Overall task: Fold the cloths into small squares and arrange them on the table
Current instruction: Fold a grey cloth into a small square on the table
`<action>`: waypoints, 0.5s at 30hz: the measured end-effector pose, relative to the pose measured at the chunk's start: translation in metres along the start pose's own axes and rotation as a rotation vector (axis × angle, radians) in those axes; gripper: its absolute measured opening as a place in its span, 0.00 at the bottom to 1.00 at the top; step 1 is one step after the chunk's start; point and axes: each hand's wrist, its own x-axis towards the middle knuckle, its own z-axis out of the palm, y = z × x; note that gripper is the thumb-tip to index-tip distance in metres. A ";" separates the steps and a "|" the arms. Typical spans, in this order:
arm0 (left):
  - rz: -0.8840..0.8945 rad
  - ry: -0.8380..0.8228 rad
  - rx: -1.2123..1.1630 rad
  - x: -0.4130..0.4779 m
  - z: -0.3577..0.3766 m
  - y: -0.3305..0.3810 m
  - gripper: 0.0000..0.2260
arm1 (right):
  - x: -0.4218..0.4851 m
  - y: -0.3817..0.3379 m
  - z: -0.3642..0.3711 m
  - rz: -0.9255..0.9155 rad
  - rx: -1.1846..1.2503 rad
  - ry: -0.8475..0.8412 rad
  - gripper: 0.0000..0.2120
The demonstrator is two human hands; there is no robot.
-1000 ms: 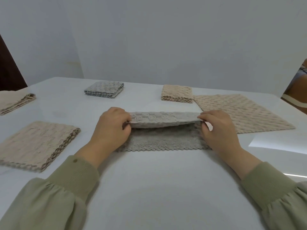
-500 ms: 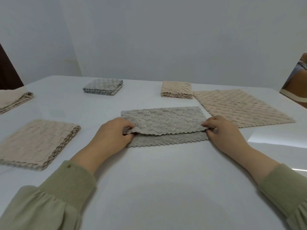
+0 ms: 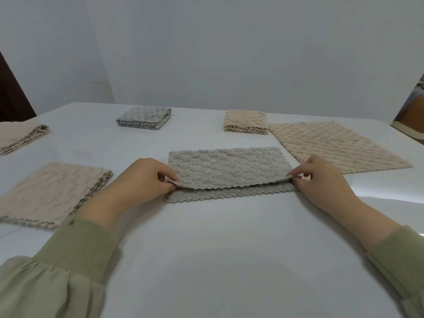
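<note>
A grey textured cloth (image 3: 229, 171) lies in the middle of the white table (image 3: 218, 260), folded over itself into a long strip. Its upper layer stops a little short of the lower layer's scalloped near edge. My left hand (image 3: 144, 180) pinches the upper layer's near left corner. My right hand (image 3: 321, 177) pinches its near right corner. Both corners are held slightly above the lower layer.
A folded grey square (image 3: 144, 120) and a folded beige square (image 3: 246, 122) sit at the back. An unfolded beige cloth (image 3: 337, 146) lies at the right. Folded beige cloths lie at the left (image 3: 50, 193) and far left (image 3: 20, 136).
Both hands have drawn the grey cloth's far edge over towards me and lowered it, so the raised flap now lies nearly flat on the lower half.
</note>
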 end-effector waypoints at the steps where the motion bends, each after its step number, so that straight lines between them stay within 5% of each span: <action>1: -0.040 0.013 -0.031 0.001 -0.001 0.001 0.06 | 0.000 -0.001 -0.002 0.059 0.069 0.027 0.07; 8: -0.291 -0.077 -0.592 0.001 -0.006 0.009 0.07 | -0.002 -0.015 -0.007 0.257 0.603 -0.019 0.10; 15: -0.455 -0.119 -0.826 0.001 0.004 0.011 0.04 | -0.002 -0.013 -0.007 0.321 0.647 -0.018 0.06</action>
